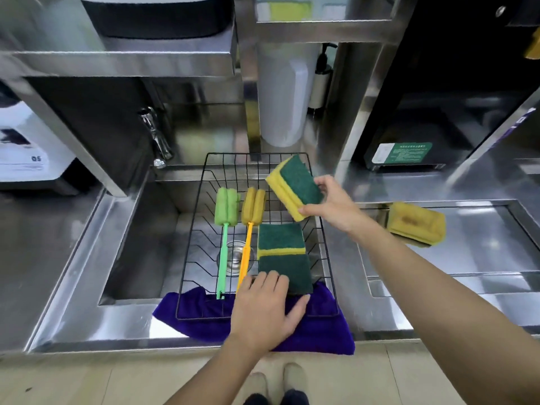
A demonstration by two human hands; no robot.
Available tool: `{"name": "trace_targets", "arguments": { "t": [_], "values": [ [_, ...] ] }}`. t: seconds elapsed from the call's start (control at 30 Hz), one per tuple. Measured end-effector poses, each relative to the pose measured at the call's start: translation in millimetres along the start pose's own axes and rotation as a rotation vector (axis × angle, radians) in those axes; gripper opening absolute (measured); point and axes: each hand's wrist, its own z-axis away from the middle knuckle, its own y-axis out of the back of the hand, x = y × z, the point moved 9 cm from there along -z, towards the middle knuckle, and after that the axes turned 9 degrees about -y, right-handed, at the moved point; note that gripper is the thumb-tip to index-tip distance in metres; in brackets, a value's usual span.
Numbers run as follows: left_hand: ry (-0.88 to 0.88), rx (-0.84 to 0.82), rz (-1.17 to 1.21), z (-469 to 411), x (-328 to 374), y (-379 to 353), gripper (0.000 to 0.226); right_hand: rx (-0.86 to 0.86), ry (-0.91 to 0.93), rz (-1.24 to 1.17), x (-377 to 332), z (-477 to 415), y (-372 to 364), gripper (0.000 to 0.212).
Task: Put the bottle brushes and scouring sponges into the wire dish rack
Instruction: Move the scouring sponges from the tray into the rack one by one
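Observation:
A black wire dish rack [193, 223] spans the sink. Inside it lie a green bottle brush [225, 217] and an orange bottle brush [252, 217] side by side, heads at the far end. Right of them, two green-topped scouring sponges [281, 239] lie end to end. My left hand [264, 308] rests on the near sponge [287, 271], fingers spread over its near edge. My right hand [333, 204] holds a stack of yellow-and-green sponges [296, 185] tilted above the rack's far right corner. Another yellow sponge [416, 223] lies on the counter to the right.
A purple cloth [315, 331] lies under the rack's near end on the sink's front edge. A chrome faucet [156, 135] stands at the far left of the sink [137, 252]. A drain [232, 255] shows beneath the rack. A white jug [282, 97] stands behind.

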Motion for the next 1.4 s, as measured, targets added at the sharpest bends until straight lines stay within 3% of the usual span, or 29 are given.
{"name": "trace_targets", "arguments": {
  "t": [0.1,0.17,0.37,0.6,0.77,0.97,1.2,1.4],
  "values": [
    [0.024,-0.039,-0.058,6.2,-10.2,-2.4,0.047,0.106,0.214,0.589,-27.4,-6.7,-18.0,0.061],
    [0.029,-0.067,-0.076,6.4,-8.6,-5.8,0.048,0.14,0.333,0.817,-40.4,-10.7,-31.9,0.055],
    [-0.006,-0.074,-0.104,4.5,-4.6,-8.3,0.047,0.068,0.35,1.071,-37.5,-30.8,-56.4,0.054],
    [0.002,-0.04,-0.124,3.8,-2.9,-8.1,0.043,-0.087,0.226,1.029,-24.2,-43.9,-71.4,0.05],
    [0.003,-0.038,-0.116,3.4,-2.3,-8.4,0.041,-0.181,0.171,0.847,-16.4,-56.9,-66.3,0.048],
    [0.008,-0.053,-0.088,4.1,-3.0,-9.7,0.039,-0.164,0.12,0.699,-13.7,-65.8,-56.7,0.053],
    [0.021,-0.059,-0.083,4.3,-3.5,-10.3,0.038,-0.1,0.23,0.757,-24.0,-61.0,-63.3,0.053],
    [0.029,-0.057,-0.079,4.7,-3.5,-10.0,0.037,-0.155,0.176,0.744,-12.5,-62.1,-63.2,0.053]
  ]
}}
